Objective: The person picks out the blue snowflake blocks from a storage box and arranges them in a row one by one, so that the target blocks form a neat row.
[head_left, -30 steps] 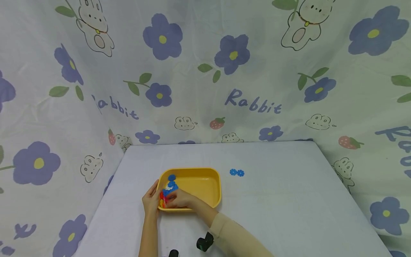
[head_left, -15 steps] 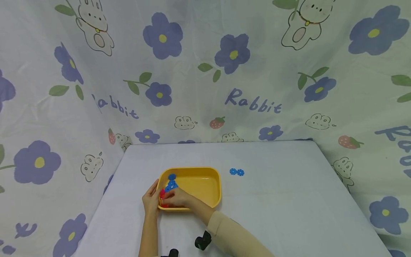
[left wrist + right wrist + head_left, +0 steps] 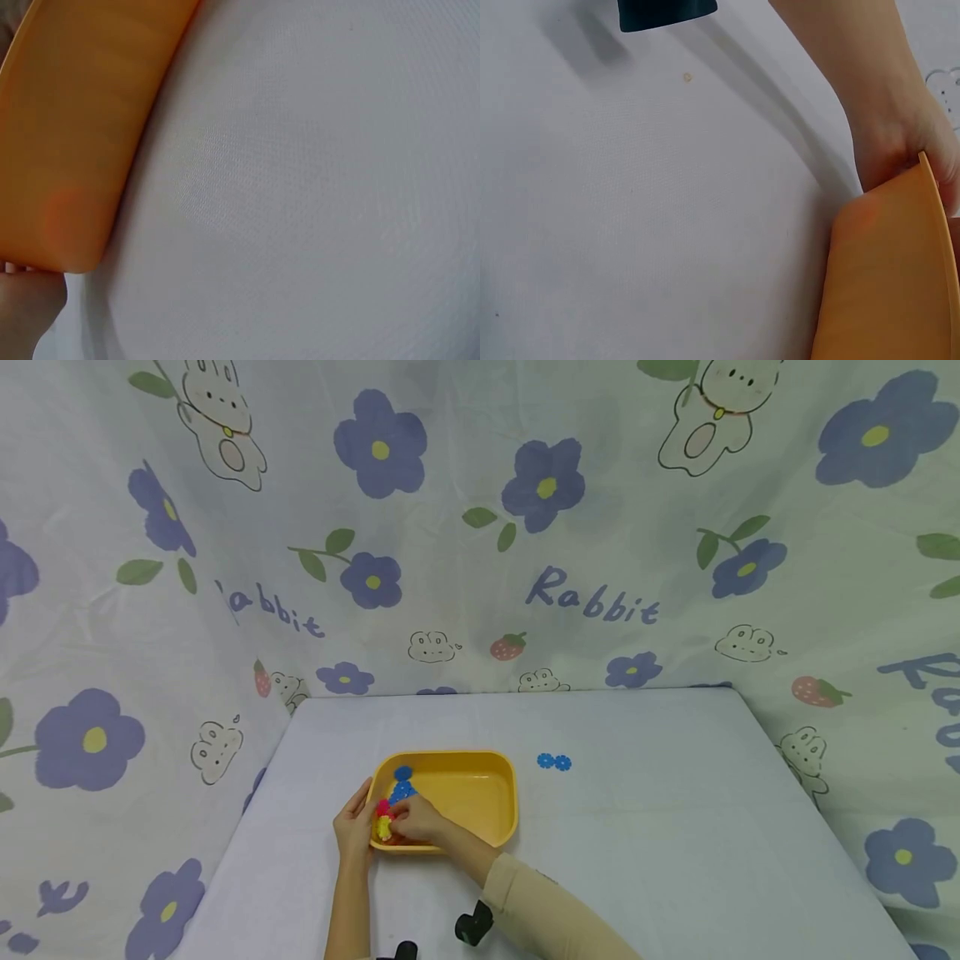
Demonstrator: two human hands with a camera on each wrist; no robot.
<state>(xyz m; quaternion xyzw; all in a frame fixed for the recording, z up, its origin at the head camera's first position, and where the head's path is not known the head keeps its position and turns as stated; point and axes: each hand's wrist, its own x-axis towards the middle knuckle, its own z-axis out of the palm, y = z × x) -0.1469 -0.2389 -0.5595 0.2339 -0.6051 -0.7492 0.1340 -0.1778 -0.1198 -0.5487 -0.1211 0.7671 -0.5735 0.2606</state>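
My left hand [image 3: 352, 827] grips the left wall of a yellow plastic tray [image 3: 480, 838], and the same hand [image 3: 900, 142] shows at the tray's corner in the right wrist view. Inside the tray's left end lie small notched plastic discs: blue discs [image 3: 402, 788] towards the back, a pink disc [image 3: 383, 808] and yellow discs [image 3: 385, 827] nearer the front. My right hand [image 3: 417, 820] reaches over the front wall, its bent fingers among these pieces beside the yellow ones. Whether it pinches a piece is hidden.
Two blue discs [image 3: 553, 762] lie side by side on the white tabletop [image 3: 660, 827], right of the tray. A dark camera mount [image 3: 474, 924] sits by my right sleeve [image 3: 547, 906]. Patterned cloth [image 3: 465, 543] hangs behind and at both sides.
My right hand has shifted slightly among the pieces at the tray's left end. The yellow discs, partly covered before, now show in front of its fingertips. My left hand and the tray stay put.
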